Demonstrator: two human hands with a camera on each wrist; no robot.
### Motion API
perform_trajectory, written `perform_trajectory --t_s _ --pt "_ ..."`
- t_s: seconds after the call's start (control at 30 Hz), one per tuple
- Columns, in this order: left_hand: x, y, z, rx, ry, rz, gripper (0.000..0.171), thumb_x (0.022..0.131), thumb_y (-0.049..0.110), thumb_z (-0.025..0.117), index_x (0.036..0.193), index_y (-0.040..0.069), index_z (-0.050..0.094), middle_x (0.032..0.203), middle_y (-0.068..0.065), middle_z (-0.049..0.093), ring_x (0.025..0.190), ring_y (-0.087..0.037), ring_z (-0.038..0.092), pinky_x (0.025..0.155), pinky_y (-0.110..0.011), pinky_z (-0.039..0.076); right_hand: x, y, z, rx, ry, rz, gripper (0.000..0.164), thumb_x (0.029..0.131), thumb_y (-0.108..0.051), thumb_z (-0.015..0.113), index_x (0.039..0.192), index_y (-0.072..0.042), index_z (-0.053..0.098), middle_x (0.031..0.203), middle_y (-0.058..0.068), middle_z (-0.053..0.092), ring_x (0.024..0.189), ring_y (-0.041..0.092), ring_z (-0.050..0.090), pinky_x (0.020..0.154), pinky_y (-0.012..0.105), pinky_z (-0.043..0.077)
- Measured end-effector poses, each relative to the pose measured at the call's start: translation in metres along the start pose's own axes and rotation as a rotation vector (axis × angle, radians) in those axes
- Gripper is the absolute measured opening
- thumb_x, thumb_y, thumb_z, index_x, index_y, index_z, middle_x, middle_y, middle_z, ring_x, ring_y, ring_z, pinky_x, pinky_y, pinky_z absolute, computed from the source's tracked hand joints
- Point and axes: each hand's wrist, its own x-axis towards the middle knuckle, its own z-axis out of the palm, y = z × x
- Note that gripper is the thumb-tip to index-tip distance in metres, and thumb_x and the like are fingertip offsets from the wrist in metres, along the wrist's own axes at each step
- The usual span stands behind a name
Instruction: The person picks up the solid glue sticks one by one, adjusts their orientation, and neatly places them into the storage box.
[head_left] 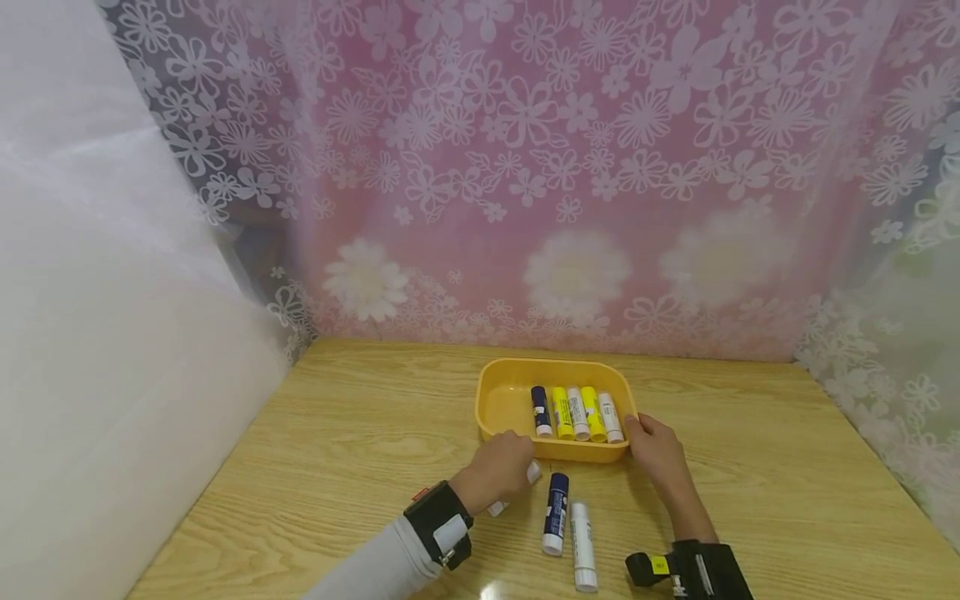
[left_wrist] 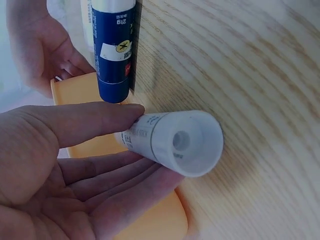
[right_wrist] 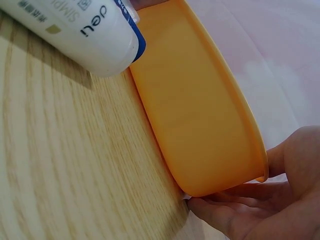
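My left hand point(head_left: 498, 468) holds a white glue stick point(left_wrist: 187, 142) low over the table, in front of the yellow tray point(head_left: 504, 404). In the left wrist view its thumb lies along one side and its fingers along the other, with the hollow end facing the camera. My right hand point(head_left: 660, 454) grips the tray's right front corner, thumb at the rim and fingers under the side in the right wrist view. A dark blue glue stick point(head_left: 556, 512) and another white glue stick point(head_left: 582, 546) lie on the table between the hands.
Inside the tray, several glue sticks lie side by side toward the right: a dark blue one point(head_left: 541, 411), yellow ones and white ones. The wooden table point(head_left: 360, 433) ends at a pink flowered curtain point(head_left: 465, 250), with a white sheet point(head_left: 112, 333) on the left.
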Motion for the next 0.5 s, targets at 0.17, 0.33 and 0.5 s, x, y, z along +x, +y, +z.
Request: perform_trajectory --t_s 0.17,0.33,0.5 --pt "-0.003 0.001 -0.004 -0.009 -0.003 0.014 0.017 0.081 0.018 0.075 0.091 0.006 0.067 0.069 -0.001 0.052 0.056 -0.011 0.050 0.046 -0.020 0.042 0.000 0.001 0.000 0.002 0.003 -0.001 0.066 0.101 -0.043 0.029 0.145 0.005 0.031 0.145 0.029 0.034 0.135 0.045 0.027 0.108 0.058 0.026" --pt "-0.004 0.001 -0.009 -0.019 -0.015 0.028 0.019 0.081 0.021 0.076 0.092 0.007 0.068 0.069 0.001 0.052 0.057 -0.011 0.050 0.047 -0.020 0.042 0.000 0.000 0.000 -0.004 0.005 -0.005 0.065 0.101 -0.044 0.028 0.145 0.005 0.031 0.145 0.029 0.035 0.135 0.045 0.027 0.108 0.058 0.026" --pt "-0.006 0.000 -0.014 -0.019 -0.010 0.049 0.021 0.081 0.023 0.076 0.091 0.006 0.068 0.068 0.001 0.052 0.055 -0.010 0.050 0.046 -0.019 0.042 -0.001 0.000 0.000 0.001 0.007 -0.001 0.065 0.101 -0.043 0.029 0.145 0.004 0.032 0.144 0.028 0.036 0.135 0.044 0.028 0.108 0.057 0.027"
